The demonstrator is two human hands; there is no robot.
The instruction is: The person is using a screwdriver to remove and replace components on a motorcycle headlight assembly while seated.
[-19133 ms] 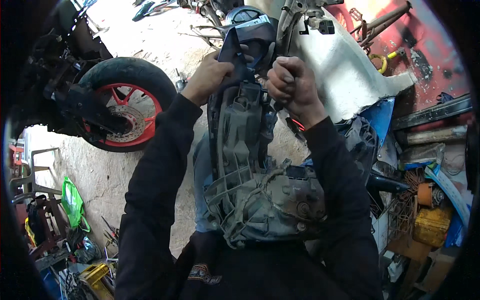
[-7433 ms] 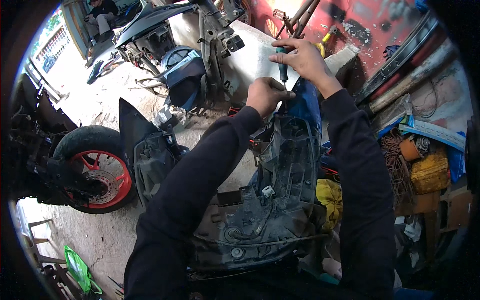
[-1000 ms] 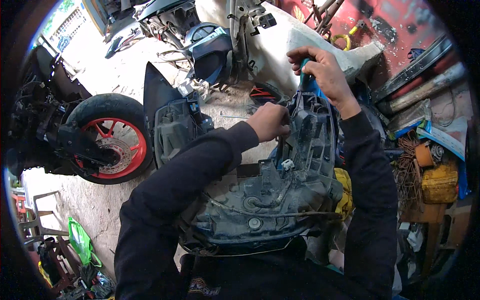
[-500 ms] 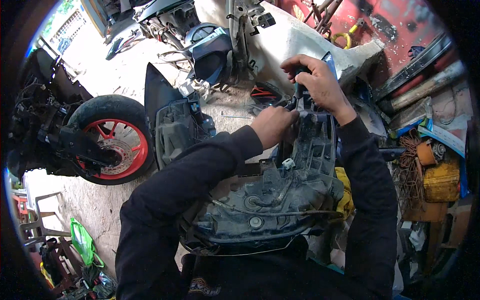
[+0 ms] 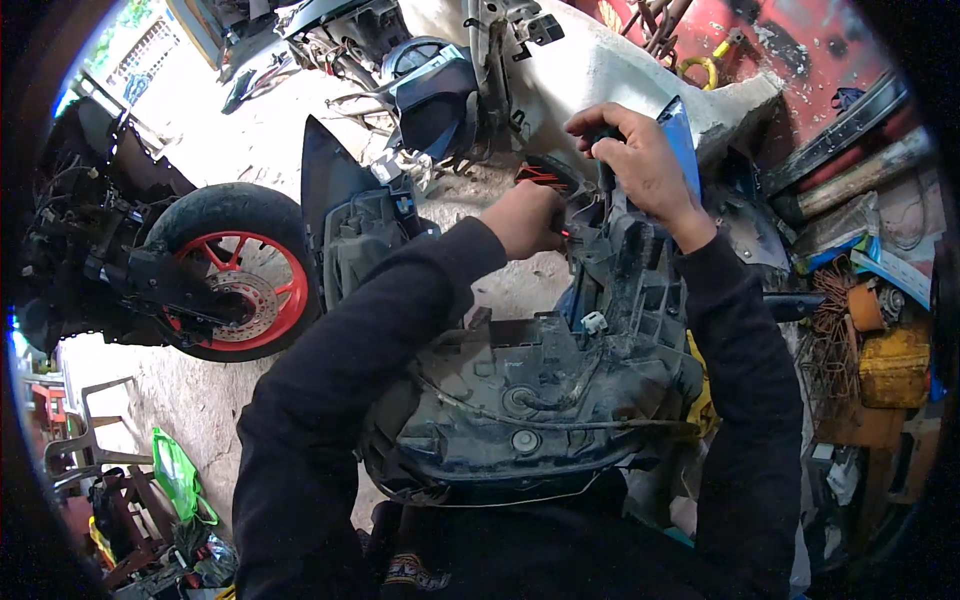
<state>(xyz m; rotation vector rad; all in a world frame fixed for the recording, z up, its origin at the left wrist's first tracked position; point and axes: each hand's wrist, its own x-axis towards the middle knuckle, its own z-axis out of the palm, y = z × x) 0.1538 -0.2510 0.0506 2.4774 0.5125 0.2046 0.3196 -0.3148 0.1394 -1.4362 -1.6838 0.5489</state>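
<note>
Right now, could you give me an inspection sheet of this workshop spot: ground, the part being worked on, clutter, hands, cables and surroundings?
Surface: dusty, sandy ground, no bench; the part rests on the person's lap.
Job's things: grey plastic headlight housing, back side up, dirty; a blue panel shows at its far end.
Clutter: orange and yellow parts and scrap at right; green bag at lower left.
Hands: left hand pressed on the housing's far end by a red piece; right hand closed on a dark handle, tool tip hidden.
Cables: thin wire across the housing.
Surroundings: motorcycle rear wheel with red rim, a stripped scooter, red wall.
</note>
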